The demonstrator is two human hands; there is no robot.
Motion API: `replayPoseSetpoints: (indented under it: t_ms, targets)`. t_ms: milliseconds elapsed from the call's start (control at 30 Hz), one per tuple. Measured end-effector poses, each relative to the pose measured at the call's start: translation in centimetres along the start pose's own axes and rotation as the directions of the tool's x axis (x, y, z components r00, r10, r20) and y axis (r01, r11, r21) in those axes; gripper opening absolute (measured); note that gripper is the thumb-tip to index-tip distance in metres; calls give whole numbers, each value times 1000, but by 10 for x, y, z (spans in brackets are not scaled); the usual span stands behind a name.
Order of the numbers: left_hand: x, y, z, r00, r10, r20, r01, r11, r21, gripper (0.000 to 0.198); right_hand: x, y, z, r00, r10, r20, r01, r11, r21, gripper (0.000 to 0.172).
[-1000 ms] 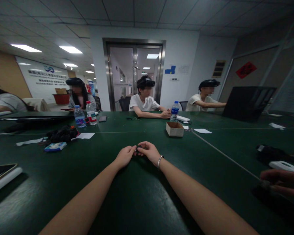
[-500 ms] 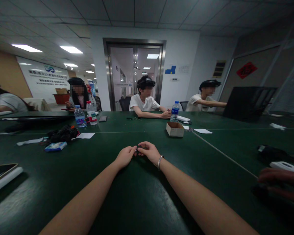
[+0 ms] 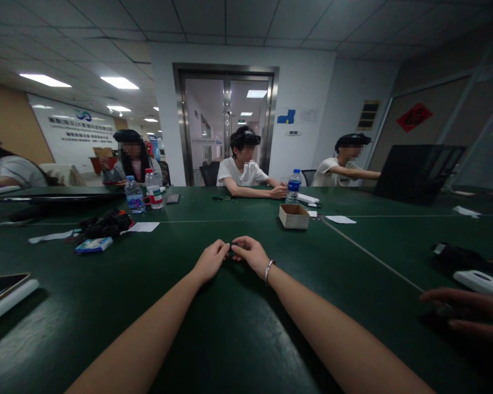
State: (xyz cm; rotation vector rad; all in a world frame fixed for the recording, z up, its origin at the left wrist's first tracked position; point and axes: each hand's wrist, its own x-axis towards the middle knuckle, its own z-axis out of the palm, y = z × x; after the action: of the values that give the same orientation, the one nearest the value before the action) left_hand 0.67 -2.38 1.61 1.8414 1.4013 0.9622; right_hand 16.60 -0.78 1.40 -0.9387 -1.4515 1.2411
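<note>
My left hand point(image 3: 208, 261) and my right hand point(image 3: 250, 253) rest on the dark green table point(image 3: 156, 284), fingertips meeting at the middle. Both are closed in a pinch on a small dark object point(image 3: 230, 253) held between them; it is too small to name. A silver bracelet point(image 3: 268, 271) circles my right wrist. Both forearms stretch forward from the near edge. A small open cardboard box point(image 3: 293, 215) stands beyond my hands, to the right.
Water bottles point(image 3: 133, 195) and a black bundle point(image 3: 105, 224) lie at the left, a phone point(image 3: 4, 287) at the near left. Another person's hand point(image 3: 466, 312) reaches in at the right. A laptop point(image 3: 414, 172) stands far right. Several people sit across the table.
My hands have hardly moved. The other person's hand at the right has slid left and lower. The person at the far left has shifted an arm.
</note>
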Motion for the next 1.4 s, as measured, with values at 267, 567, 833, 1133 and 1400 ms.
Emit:
replayPoseSetpoints:
  t_ms: [267,567,833,1133,1400]
  targets:
    - [-1,2,-1,1000,3,20,-4,999,37,46,-1,-3,1,1000,14,-7,-14,1000,-1,36]
    - [2,0,0,999,-11,38,10,999,35,49,-4,-7,3,1000,-2,-4,2,1000,10,39]
    - [2,1,0,999,-25,37,26,999,-28,51,-1,0,-1,1000,-9,15,9,1000,-22,39]
    - [1,6,-1,999,-26,20,26,1000,-4,57,-1,0,-3,1000,-16,26,17,999,-37,37]
    - [6,0,0,999,-44,12,44,999,-9,68,-4,-6,0,999,-33,21,34,999,-28,35]
